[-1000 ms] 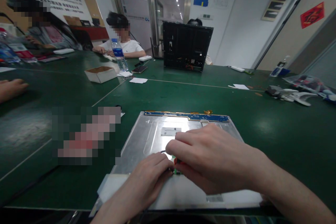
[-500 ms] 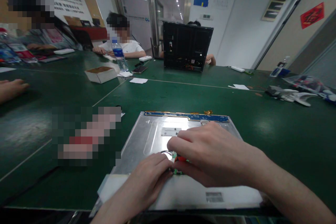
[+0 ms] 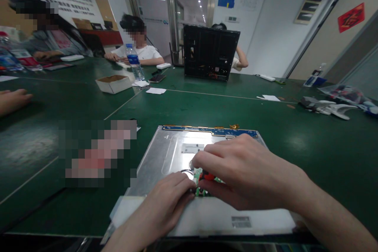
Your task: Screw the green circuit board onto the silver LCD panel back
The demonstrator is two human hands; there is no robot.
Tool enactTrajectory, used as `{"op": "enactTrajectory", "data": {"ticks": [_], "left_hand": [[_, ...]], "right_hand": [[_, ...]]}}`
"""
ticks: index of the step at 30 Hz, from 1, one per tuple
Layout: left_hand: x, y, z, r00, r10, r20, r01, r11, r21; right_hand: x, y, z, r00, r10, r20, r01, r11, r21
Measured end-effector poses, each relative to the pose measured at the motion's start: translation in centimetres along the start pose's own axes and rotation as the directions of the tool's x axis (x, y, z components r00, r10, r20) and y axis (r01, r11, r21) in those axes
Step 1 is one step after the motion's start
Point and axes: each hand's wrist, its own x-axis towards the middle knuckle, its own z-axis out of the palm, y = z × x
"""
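Note:
A flat metal-backed display panel [image 3: 153, 161] lies in front of me, with a blue circuit strip [image 3: 189, 129] along its far edge. On its near half sits a small green circuit board [image 3: 198, 177], mostly covered by my hands. My right hand [image 3: 245, 169] is closed around a red and black tool, perhaps a screwdriver [image 3: 208, 175], just over the board; its tip is hidden. My left hand [image 3: 171, 195] has its fingers pressed together at the board's left edge, by a thin cable [image 3: 187, 171]. Whatever its fingertips pinch is hidden.
Left of the panel is a blurred-out pinkish object [image 3: 103, 149]. Farther off stand an open white box [image 3: 113, 85], a water bottle [image 3: 134, 63] and a black monitor-like casing [image 3: 211, 53]. A grey-white tool [image 3: 325, 106] lies right. Another person's hand [image 3: 14, 100] rests at left.
My right hand has shifted slightly right and up with the red and black tool, uncovering more of the green board. My left hand stays put. Behind the casing, a person's arm has risen.

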Motion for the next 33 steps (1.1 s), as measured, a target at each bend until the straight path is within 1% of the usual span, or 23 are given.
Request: {"op": "enactTrajectory", "data": {"ticks": [4, 8, 14, 18, 21, 23, 25, 27, 29, 31, 32, 33], "left_hand": [[-0.1, -0.1, 0.0, 1.000, 0.001, -0.003, 0.000, 1.000, 0.012], [-0.1, 0.3, -0.3, 1.000, -0.014, 0.008, 0.014, 1.000, 0.023], [0.2, 1.2, -0.8, 0.999, -0.039, -0.002, 0.039, 0.999, 0.031], [0.1, 1.3, -0.9, 0.997, -0.080, -0.018, 0.081, 0.994, 0.069], [0.3, 1.2, -1.1, 0.994, -0.082, -0.070, 0.088, 0.992, 0.088], [0.4, 1.1, -1.2, 0.990, -0.082, -0.114, 0.093, 0.991, 0.095], [0.5, 1.1, -1.6, 0.984, -0.095, -0.152, 0.112, 0.988, 0.108], [0.8, 1.3, -2.1, 0.978, -0.116, -0.175, 0.140, 0.981, 0.136], [1.3, 1.5, -2.7, 0.976, -0.131, -0.173, 0.162, 0.970, 0.180], [2.2, 1.7, -3.2, 0.980, -0.133, -0.147, 0.166, 0.957, 0.239], [2.9, 1.7, -3.5, 0.983, -0.142, -0.117, 0.169, 0.948, 0.271], [3.8, 1.8, -3.7, 0.984, -0.155, -0.091, 0.176, 0.935, 0.309]], "right_hand": [[0.0, 0.0, 0.0, 1.000, 0.000, -0.003, 0.000, 1.000, -0.003], [0.0, 0.0, 0.0, 1.000, 0.006, -0.004, -0.006, 1.000, -0.012], [-0.2, 0.1, -0.3, 0.999, 0.016, -0.046, -0.016, 1.000, -0.020], [-0.8, 0.6, -1.1, 0.994, 0.072, -0.079, -0.074, 0.997, -0.019], [-1.5, 1.5, -1.8, 0.979, 0.142, -0.145, -0.144, 0.990, -0.002], [-2.1, 2.6, -2.0, 0.959, 0.202, -0.199, -0.199, 0.979, 0.039], [-2.8, 4.1, -1.6, 0.933, 0.284, -0.220, -0.264, 0.958, 0.114], [-3.8, 5.8, -0.6, 0.904, 0.372, -0.208, -0.334, 0.922, 0.197], [-4.9, 7.6, 0.9, 0.874, 0.449, -0.186, -0.391, 0.876, 0.282], [-6.2, 9.3, 2.8, 0.817, 0.542, -0.197, -0.445, 0.810, 0.383], [-6.9, 10.0, 3.8, 0.774, 0.594, -0.218, -0.469, 0.770, 0.433], [-7.6, 10.6, 4.8, 0.720, 0.650, -0.242, -0.491, 0.724, 0.485]]}}
